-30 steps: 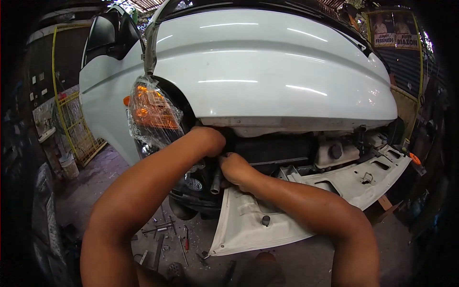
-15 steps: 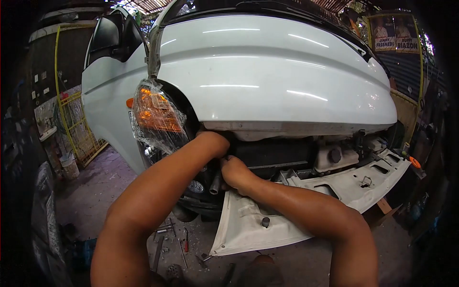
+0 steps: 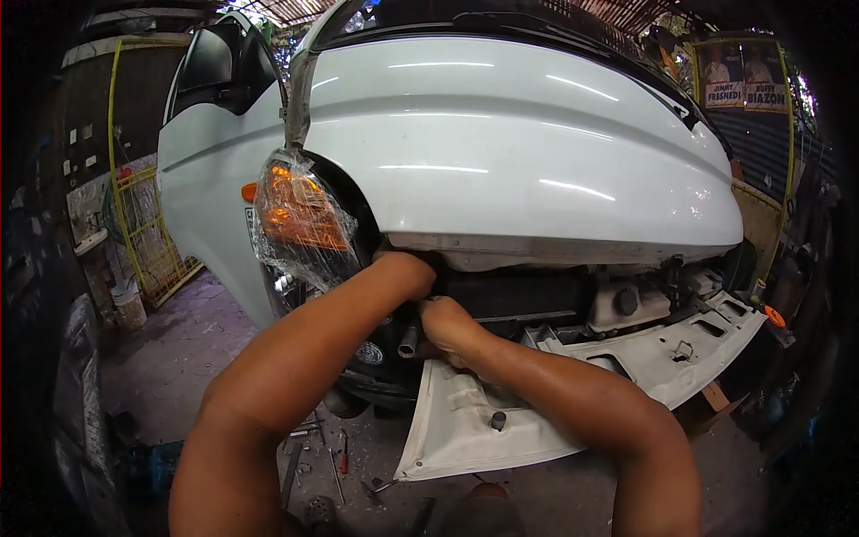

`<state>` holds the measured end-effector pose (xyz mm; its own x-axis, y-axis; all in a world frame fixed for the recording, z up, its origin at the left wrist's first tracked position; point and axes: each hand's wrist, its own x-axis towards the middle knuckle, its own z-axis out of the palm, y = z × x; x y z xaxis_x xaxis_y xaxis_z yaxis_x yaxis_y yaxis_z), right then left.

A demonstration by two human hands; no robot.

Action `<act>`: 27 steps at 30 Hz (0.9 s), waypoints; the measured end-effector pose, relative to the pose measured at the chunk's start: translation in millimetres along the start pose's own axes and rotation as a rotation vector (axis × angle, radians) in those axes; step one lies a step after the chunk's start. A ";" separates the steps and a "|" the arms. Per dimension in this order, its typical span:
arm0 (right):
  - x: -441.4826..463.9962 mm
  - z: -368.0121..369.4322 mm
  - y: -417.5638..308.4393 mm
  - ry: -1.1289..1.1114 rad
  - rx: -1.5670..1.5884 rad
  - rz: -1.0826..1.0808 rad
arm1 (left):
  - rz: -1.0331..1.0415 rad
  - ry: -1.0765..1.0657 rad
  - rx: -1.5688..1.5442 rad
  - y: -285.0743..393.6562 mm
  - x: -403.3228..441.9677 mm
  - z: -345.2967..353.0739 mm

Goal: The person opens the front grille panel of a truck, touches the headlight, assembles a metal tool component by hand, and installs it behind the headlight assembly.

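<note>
My left hand [image 3: 413, 272] reaches in under the lower edge of the white hood [image 3: 528, 143], beside the plastic-wrapped headlight [image 3: 306, 215]. Its fingers are hidden in the dark gap. Just below it, my right hand [image 3: 445, 326] is closed, fingers curled inward, at the front opening of the vehicle. What it grips is hidden. A grey metal tube [image 3: 409, 343] with an open end sticks out right beside the right hand; I cannot tell if the hand touches it. Below the right forearm lies a detached white panel [image 3: 447, 438].
A whitish plastic reservoir [image 3: 626, 306] with a dark cap sits in the front opening. On the floor lie a red-handled screwdriver [image 3: 344, 455], a hammer [image 3: 374, 489] and several other tools. A bucket [image 3: 128, 302] stands by the yellow gate [image 3: 152, 233] at left.
The view has shifted slightly, so the vehicle appears a little lower and further right. Both hands keep nearly the same place at the front opening.
</note>
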<state>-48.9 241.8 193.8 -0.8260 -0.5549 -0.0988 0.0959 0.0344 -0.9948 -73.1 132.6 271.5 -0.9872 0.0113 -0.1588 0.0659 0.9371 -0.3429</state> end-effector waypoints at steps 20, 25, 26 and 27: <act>6.5 3.1 8.4 0.008 0.018 -0.001 | -0.003 -0.048 0.002 -3.3 16.1 3.7; 1.1 5.0 5.2 0.016 0.035 -0.001 | -0.011 -0.080 0.016 -2.8 13.8 0.2; 5.5 3.0 8.7 0.011 0.029 -0.007 | -0.008 -0.086 0.013 -3.0 14.0 0.5; 9.1 1.4 12.0 0.006 0.025 -0.013 | -0.004 -0.092 0.011 -2.8 14.3 0.9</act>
<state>-54.5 235.9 181.0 -0.8307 -0.5500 -0.0861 0.0988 0.0066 -0.9951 -87.3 129.8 269.3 -0.9700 -0.0251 -0.2418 0.0641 0.9331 -0.3539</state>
